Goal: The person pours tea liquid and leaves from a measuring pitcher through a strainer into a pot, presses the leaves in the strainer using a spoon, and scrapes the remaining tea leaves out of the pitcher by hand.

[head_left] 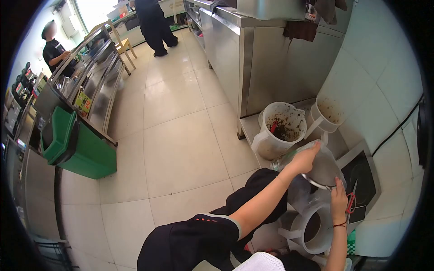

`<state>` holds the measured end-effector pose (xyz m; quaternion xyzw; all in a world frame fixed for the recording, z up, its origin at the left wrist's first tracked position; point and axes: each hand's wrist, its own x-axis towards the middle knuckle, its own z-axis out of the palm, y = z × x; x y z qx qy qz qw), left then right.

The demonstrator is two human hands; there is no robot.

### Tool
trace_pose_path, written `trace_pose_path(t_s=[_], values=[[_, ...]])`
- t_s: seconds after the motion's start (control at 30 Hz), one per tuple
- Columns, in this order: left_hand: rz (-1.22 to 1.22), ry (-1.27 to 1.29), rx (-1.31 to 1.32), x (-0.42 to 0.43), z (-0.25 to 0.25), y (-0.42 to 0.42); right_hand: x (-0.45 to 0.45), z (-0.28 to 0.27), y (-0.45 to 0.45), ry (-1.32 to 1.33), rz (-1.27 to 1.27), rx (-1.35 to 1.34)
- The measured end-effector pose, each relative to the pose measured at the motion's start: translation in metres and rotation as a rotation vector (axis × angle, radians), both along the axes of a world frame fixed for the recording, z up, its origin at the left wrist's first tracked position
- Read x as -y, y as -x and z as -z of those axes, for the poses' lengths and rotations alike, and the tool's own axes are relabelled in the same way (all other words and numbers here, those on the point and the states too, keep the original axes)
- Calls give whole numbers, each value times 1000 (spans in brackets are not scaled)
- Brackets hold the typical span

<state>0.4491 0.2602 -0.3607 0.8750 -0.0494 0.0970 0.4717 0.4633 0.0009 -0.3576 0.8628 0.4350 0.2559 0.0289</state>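
Note:
Between my two hands is a round, grey, bowl-shaped vessel with a shiny rim, tilted; whether it is a bowl or a strainer I cannot tell. My left hand is closed on its left side, and my right hand grips its near right edge. A clear plastic bag hangs or lies just below it. Under that stands a white pitcher with dark contents. Red-handled scissors lie close beside my right hand.
Two more white pitchers, one with dark residue and one stained, stand on a low shelf. A black-topped cooker is at the right wall. A green bin, a steel counter and two people stand farther off.

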Motion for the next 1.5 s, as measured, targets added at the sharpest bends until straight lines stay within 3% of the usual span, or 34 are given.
trace_pose_path(t_s=[0.1,0.2,0.27,0.33,0.37,0.4,0.5,0.57,0.7,0.83,0.9,0.97,1.03,1.1,1.23,1.37,1.43,1.5], values=[[-16,-5,-22,-1,-2,-2,0,-3,8,9,-32,-87],[22,-22,-159,-4,-13,4,3,1,2,130,2,31],[-29,-26,2,-1,20,-11,0,-12,10,80,-87,68],[0,-45,-180,-11,-16,0,8,-4,8,127,-9,34],[-34,-43,36,-7,6,-6,12,0,4,142,18,46],[12,-60,-191,-11,-15,-5,11,-4,2,121,31,57],[37,21,48,-9,3,-6,7,-15,10,9,67,50],[18,-14,-12,-9,-2,-4,2,-20,24,-18,79,60],[-2,88,-149,-13,1,-9,-1,-39,38,-364,223,-240],[14,89,-82,-18,-5,-5,14,-35,41,-747,318,-429],[25,168,-215,-17,-12,-2,26,-31,45,-760,456,-529],[36,156,-208,-14,-17,1,28,-31,52,-1337,401,-915],[35,141,-194,-12,-17,0,30,-52,67,-1424,499,-1002],[32,134,-169,-9,-18,0,41,-59,78,-1703,413,-1275],[28,108,-282,-6,-24,0,62,-62,105,-1923,303,-1385],[9,132,-154,-3,-16,-1,87,-60,136,-2071,271,-1411],[-4,-11,-94,-3,-10,-5,99,-63,154,-2265,-15,-1479],[-24,5,-94,-1,-8,-7,115,-61,172,-2290,-102,-1522]])
